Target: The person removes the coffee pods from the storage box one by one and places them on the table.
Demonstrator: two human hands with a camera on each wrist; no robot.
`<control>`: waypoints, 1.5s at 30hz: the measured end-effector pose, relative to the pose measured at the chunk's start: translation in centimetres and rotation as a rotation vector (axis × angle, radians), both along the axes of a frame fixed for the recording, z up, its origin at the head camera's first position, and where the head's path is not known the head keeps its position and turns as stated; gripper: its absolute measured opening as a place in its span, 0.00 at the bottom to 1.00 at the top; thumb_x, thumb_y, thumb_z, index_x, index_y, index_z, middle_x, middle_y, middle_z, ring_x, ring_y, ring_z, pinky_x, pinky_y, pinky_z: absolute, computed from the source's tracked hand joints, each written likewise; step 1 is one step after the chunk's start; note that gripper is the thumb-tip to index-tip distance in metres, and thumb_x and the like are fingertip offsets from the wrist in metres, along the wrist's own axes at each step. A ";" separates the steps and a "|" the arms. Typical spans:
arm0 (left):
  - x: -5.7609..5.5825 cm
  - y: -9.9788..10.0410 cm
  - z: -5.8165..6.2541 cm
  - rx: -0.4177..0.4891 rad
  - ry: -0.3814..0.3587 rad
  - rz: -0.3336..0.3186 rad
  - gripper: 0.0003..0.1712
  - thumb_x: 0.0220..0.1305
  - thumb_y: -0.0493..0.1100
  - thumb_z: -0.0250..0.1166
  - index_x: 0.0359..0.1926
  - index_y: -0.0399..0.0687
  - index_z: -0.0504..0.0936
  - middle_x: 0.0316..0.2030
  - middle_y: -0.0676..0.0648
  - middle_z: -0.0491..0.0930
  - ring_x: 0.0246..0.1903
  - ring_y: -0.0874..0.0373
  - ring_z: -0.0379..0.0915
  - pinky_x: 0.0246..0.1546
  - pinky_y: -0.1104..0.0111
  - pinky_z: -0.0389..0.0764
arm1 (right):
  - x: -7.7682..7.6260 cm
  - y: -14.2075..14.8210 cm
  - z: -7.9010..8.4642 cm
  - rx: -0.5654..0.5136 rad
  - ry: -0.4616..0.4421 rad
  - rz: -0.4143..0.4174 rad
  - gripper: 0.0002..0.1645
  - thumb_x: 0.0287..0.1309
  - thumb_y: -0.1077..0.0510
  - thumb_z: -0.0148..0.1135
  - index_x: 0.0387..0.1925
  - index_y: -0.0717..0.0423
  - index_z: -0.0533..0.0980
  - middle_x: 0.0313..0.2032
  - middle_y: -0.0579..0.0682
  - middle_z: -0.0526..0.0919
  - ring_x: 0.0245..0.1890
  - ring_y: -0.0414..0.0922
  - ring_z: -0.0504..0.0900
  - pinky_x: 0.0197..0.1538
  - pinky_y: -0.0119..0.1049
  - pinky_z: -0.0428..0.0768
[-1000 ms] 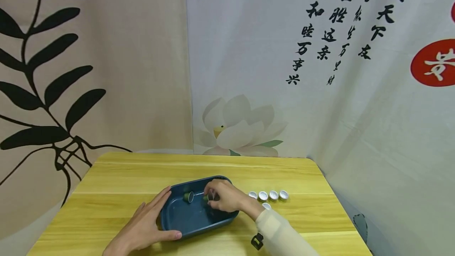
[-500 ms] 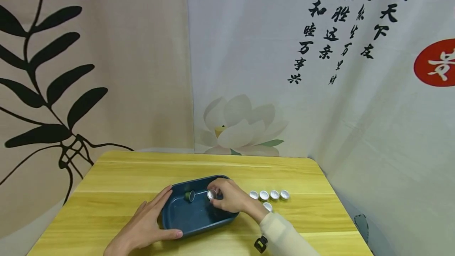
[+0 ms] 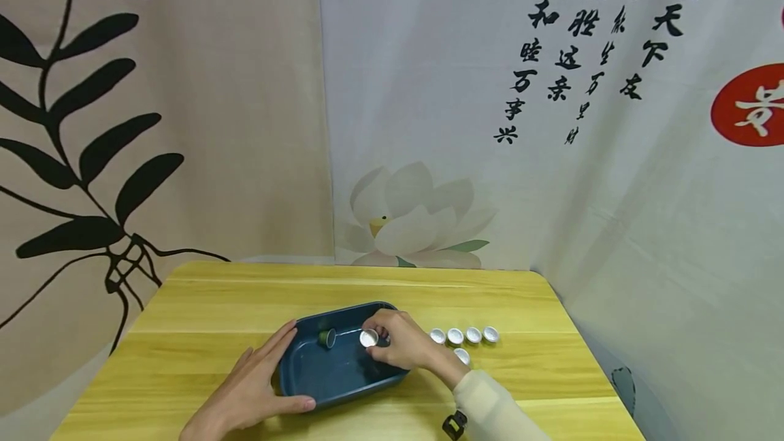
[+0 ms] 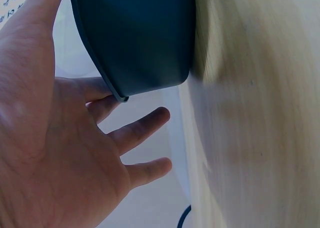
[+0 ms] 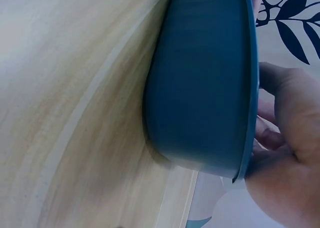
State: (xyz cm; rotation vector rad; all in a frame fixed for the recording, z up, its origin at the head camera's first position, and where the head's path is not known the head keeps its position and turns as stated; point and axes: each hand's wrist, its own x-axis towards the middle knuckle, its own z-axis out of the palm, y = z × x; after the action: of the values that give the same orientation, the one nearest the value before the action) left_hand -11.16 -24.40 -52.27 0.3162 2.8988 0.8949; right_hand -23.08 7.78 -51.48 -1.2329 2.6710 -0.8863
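Note:
A dark blue rectangular tray [image 3: 331, 373] with rounded corners stands on the table. My left hand [image 3: 254, 383] spans its left end, straight fingers at the far rim and thumb at the near rim; in the left wrist view, two fingers extend free of the tray [image 4: 135, 38]. Inside the right part of the tray, my right hand [image 3: 398, 340] pinches a small coffee capsule [image 3: 369, 338], its silvery lid facing me. Another capsule, green with a silver rim [image 3: 327, 338], lies on its side near the tray's far wall. The tray wall hides the held capsule in the right wrist view.
Right of the tray, several capsules stand lid up on the wooden table [image 3: 527, 373]: a row [image 3: 473, 335] and one capsule [image 3: 462, 356] nearer me. A fabric backdrop [image 3: 416, 87] hangs behind the table. A black band [image 3: 454, 425] sits at my right sleeve.
My right hand has shifted slightly right and turned the pinched capsule, so its silvery lid shows where its green side did. My left hand stays on the tray.

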 end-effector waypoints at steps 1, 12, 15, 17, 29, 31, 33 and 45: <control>-0.2 -0.1 0.0 -0.001 -0.003 -0.002 0.83 0.49 0.84 0.81 0.93 0.48 0.53 0.92 0.40 0.53 0.83 0.27 0.66 0.76 0.13 0.55 | -0.1 0.0 0.0 -0.005 0.001 0.001 0.18 0.67 0.59 0.79 0.57 0.54 0.88 0.48 0.47 0.91 0.44 0.33 0.83 0.47 0.22 0.84; -2.3 -1.0 -0.2 -0.004 -0.012 -0.016 0.83 0.49 0.84 0.81 0.93 0.48 0.53 0.92 0.39 0.52 0.83 0.27 0.66 0.78 0.14 0.53 | -0.7 -0.1 0.3 -0.082 -0.049 -0.021 0.18 0.68 0.62 0.78 0.58 0.57 0.87 0.51 0.50 0.90 0.50 0.41 0.90 0.58 0.38 0.93; -2.9 -1.3 -0.3 -0.008 -0.011 -0.027 0.83 0.50 0.84 0.81 0.93 0.48 0.53 0.92 0.39 0.52 0.82 0.26 0.66 0.78 0.14 0.53 | -0.9 -0.1 0.2 -0.090 -0.059 -0.035 0.18 0.69 0.62 0.78 0.58 0.56 0.87 0.52 0.49 0.90 0.50 0.39 0.89 0.58 0.34 0.92; -2.5 -1.1 -0.3 -0.009 -0.007 -0.025 0.83 0.50 0.84 0.81 0.92 0.47 0.54 0.92 0.39 0.52 0.82 0.26 0.66 0.78 0.14 0.53 | -0.7 0.2 0.2 -0.096 -0.071 -0.035 0.18 0.69 0.62 0.77 0.58 0.54 0.86 0.52 0.48 0.90 0.50 0.37 0.88 0.58 0.32 0.91; -0.3 0.1 -0.1 -0.008 -0.005 0.007 0.83 0.50 0.84 0.81 0.93 0.49 0.53 0.92 0.40 0.52 0.82 0.27 0.67 0.78 0.14 0.53 | 0.4 1.3 0.6 -0.149 -0.130 -0.014 0.20 0.69 0.61 0.78 0.60 0.55 0.85 0.52 0.49 0.90 0.50 0.39 0.90 0.59 0.37 0.93; -0.1 0.2 -0.1 -0.008 -0.003 0.010 0.83 0.50 0.84 0.81 0.93 0.49 0.53 0.92 0.40 0.52 0.82 0.27 0.67 0.78 0.14 0.54 | 0.4 1.4 0.6 -0.151 -0.137 -0.016 0.20 0.69 0.61 0.79 0.60 0.55 0.85 0.51 0.48 0.91 0.50 0.39 0.91 0.59 0.40 0.93; -0.2 0.2 -0.1 -0.008 -0.002 0.009 0.83 0.50 0.84 0.81 0.93 0.48 0.53 0.92 0.40 0.52 0.82 0.27 0.66 0.78 0.14 0.54 | 0.4 1.5 0.6 -0.154 -0.141 -0.019 0.20 0.69 0.60 0.79 0.60 0.55 0.85 0.50 0.47 0.91 0.49 0.38 0.90 0.59 0.42 0.93; -0.2 0.2 -0.1 -0.017 -0.015 0.013 0.84 0.50 0.83 0.81 0.93 0.47 0.52 0.92 0.38 0.51 0.83 0.26 0.64 0.79 0.15 0.53 | 0.9 2.9 1.0 -0.256 -0.227 -0.041 0.21 0.72 0.56 0.79 0.62 0.51 0.86 0.53 0.44 0.91 0.53 0.41 0.91 0.66 0.52 0.92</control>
State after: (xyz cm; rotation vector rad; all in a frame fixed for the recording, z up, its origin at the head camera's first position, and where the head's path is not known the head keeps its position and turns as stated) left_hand -11.39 -24.22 -52.34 0.2886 2.8966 0.8700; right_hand -22.21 10.70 -50.52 -1.0473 2.4709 -1.3216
